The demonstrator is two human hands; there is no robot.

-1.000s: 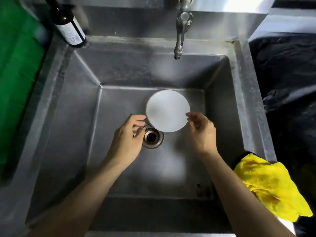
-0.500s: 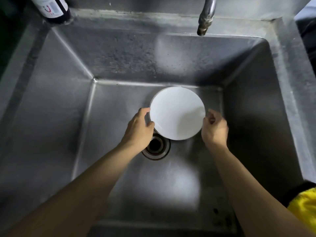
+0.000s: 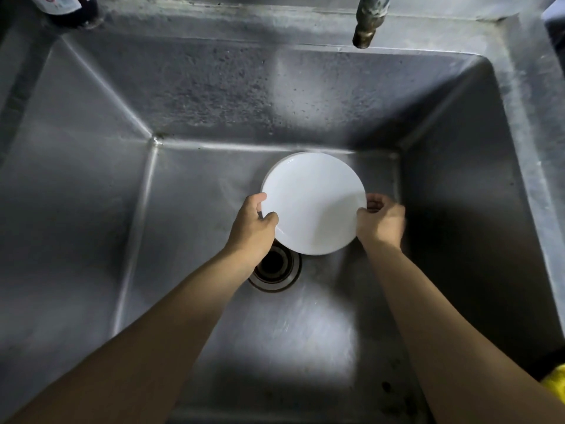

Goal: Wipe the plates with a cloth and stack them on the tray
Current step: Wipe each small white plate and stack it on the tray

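Holding: the left hand (image 3: 250, 228) and the right hand (image 3: 380, 223) each clamp an opposite edge of the plate (image 3: 313, 203), thumbs over the rim and the other fingers curled round it.
Plate look: round, plain white and glossy, with a thin raised rim that catches light at the upper left; its face is turned up to the camera.
Plate place: low inside the steel sink (image 3: 91, 209), close to the back wall, with its near edge over the drain (image 3: 275, 269). Whether it touches the sink floor cannot be told.
Hidden: the fingertips beneath the plate, and the part of the drain behind the left wrist.
Cut off: the tap spout (image 3: 365, 26) shows only its tip, a dark bottle (image 3: 68, 9) shows only its base, and a yellow cloth (image 3: 558, 382) shows only a sliver at the right edge.
Hard to make out: the right hand is slightly blurred.
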